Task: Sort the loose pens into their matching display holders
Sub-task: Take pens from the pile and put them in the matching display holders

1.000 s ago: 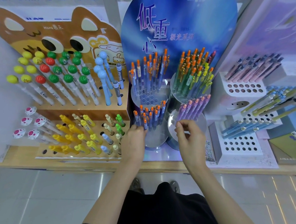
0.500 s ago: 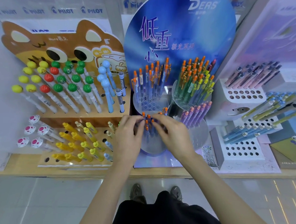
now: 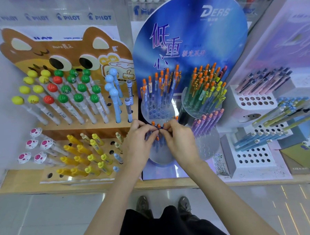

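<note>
Pinching orange-tipped pens (image 3: 158, 125), between left hand (image 3: 139, 142), right hand (image 3: 179, 143)

Three stands sit side by side on the table (image 3: 28, 188) before me. The left stand (image 3: 49, 133) steps up toward the back, with both tiers filled. The middle stand (image 3: 160, 172) has four round holders in front of its backboard (image 3: 191, 34), two behind and two before. My left hand (image 3: 139, 141) and right hand (image 3: 180, 141) meet over the front-left holder (image 3: 160, 157), fingers curled around the pens (image 3: 158, 125) standing in it. The front-right holder (image 3: 208, 147) is just beside my right hand. The right stand (image 3: 255, 155) rises in tiers too.
</note>
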A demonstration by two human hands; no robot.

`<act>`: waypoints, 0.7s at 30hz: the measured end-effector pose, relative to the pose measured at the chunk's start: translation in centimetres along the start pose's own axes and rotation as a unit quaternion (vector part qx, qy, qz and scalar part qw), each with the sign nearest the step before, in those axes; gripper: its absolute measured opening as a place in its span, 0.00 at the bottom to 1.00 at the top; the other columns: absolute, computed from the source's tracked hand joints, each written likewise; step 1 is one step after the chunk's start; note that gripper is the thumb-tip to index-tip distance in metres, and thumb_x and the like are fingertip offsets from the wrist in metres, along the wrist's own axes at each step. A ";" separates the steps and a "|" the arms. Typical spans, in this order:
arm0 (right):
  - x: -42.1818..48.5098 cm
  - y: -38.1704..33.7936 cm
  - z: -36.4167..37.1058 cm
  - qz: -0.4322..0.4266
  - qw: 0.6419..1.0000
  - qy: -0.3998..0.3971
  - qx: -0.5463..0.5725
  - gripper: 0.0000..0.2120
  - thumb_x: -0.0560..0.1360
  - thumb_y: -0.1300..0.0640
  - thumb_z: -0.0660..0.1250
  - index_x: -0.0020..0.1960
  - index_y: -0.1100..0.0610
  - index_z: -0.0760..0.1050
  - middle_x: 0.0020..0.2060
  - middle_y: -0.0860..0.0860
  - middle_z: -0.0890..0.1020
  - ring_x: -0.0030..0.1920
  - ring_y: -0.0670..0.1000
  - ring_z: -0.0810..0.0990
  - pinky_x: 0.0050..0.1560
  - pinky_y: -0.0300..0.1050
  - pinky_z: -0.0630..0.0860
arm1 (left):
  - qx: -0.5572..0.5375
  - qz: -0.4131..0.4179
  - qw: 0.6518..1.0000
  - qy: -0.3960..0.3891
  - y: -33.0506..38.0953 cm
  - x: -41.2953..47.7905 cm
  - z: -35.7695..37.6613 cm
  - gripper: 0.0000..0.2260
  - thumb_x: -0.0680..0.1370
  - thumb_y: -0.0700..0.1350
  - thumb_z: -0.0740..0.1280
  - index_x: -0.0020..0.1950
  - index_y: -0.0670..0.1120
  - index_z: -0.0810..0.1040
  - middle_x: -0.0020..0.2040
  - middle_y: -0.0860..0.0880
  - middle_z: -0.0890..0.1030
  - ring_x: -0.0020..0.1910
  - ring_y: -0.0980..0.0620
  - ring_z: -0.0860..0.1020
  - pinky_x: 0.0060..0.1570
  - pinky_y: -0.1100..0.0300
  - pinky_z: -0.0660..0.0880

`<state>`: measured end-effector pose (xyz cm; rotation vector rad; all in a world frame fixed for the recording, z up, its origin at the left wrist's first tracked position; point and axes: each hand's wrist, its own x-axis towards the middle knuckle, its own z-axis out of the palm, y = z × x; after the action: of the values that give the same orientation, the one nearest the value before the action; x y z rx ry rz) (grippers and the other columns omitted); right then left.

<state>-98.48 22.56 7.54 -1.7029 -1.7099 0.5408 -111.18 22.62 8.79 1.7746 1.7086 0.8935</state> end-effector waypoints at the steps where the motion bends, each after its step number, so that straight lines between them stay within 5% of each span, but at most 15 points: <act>1: -0.1 -0.1 0.2 0.006 1.000 0.008 -0.004 0.06 0.76 0.59 0.67 0.45 0.62 0.74 0.35 0.57 0.81 0.37 0.60 0.79 0.37 0.53 0.74 | 0.000 0.009 1.000 -0.005 -0.1 0.0 0.0 0.06 0.75 0.44 0.70 0.50 0.45 0.84 0.46 0.51 0.72 0.40 0.53 0.73 0.41 0.49 0.75; 6: -0.5 -0.3 0.2 0.016 1.000 -0.017 0.003 0.06 0.77 0.59 0.66 0.49 0.62 0.74 0.38 0.55 0.81 0.38 0.57 0.79 0.40 0.52 0.74 | -0.005 0.031 0.999 -0.021 -0.4 0.2 -0.2 0.07 0.76 0.42 0.69 0.52 0.44 0.83 0.45 0.52 0.70 0.39 0.54 0.71 0.41 0.49 0.75; 9: -1.3 -0.3 -0.9 0.017 0.997 -0.048 0.058 0.08 0.76 0.61 0.68 0.54 0.59 0.74 0.35 0.46 0.77 0.34 0.48 0.73 0.39 0.41 0.72 | -0.011 0.027 0.999 -0.029 -0.4 0.1 -0.4 0.09 0.76 0.43 0.69 0.56 0.43 0.82 0.47 0.52 0.71 0.41 0.53 0.74 0.44 0.50 0.75; 14: -4.3 0.5 -3.1 0.084 0.990 0.005 0.110 0.07 0.76 0.61 0.67 0.53 0.55 0.77 0.35 0.41 0.77 0.38 0.40 0.75 0.38 0.29 0.69 | -0.055 0.056 0.996 -0.041 -0.2 -1.4 -1.7 0.08 0.75 0.43 0.70 0.53 0.46 0.81 0.43 0.56 0.71 0.40 0.62 0.73 0.41 0.73 0.69; 18: -9.3 2.3 -4.9 0.208 0.957 0.056 0.195 0.03 0.77 0.58 0.67 0.48 0.52 0.78 0.39 0.42 0.82 0.41 0.40 0.78 0.42 0.29 0.71 | -0.129 0.058 0.966 -0.217 0.2 -5.1 -0.8 0.07 0.75 0.41 0.70 0.46 0.55 0.79 0.42 0.55 0.75 0.39 0.62 0.74 0.39 0.74 0.67; 21: -14.5 3.5 -5.9 0.299 0.923 0.076 0.231 0.03 0.77 0.59 0.67 0.47 0.53 0.80 0.39 0.46 0.83 0.42 0.45 0.80 0.43 0.32 0.73 | -0.148 -0.007 0.919 -0.365 0.4 -8.1 1.9 0.07 0.75 0.39 0.69 0.46 0.51 0.81 0.43 0.54 0.79 0.37 0.64 0.74 0.40 0.73 0.68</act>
<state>-92.79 7.62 6.93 -1.8252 -0.8344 0.9692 -109.39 14.64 6.95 1.5974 1.0378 0.3658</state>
